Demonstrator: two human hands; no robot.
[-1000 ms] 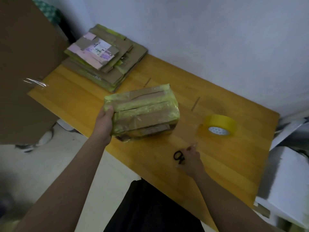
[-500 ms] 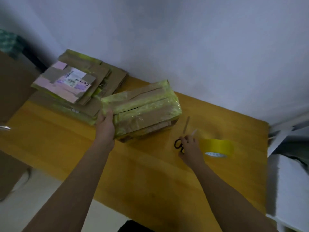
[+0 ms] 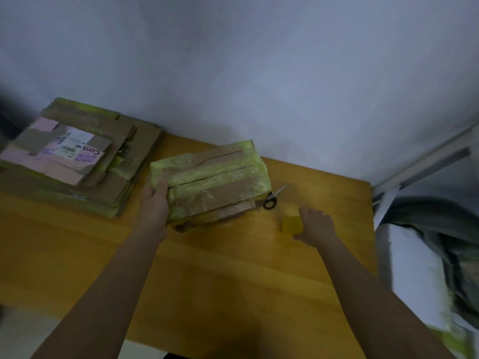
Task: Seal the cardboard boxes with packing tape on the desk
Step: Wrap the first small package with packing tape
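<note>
Taped cardboard box [image 3: 211, 181] sits on the wooden desk [image 3: 233, 275], near the wall. Left hand [image 3: 155, 203] grips the box's left end, thumb on top. Right hand [image 3: 316, 225] lies over the yellow tape roll [image 3: 292, 225], fingers curled round it. Black-handled scissors [image 3: 273, 198] lie on the desk just right of the box. Stack of flattened cardboard [image 3: 77, 156] at far left.
</note>
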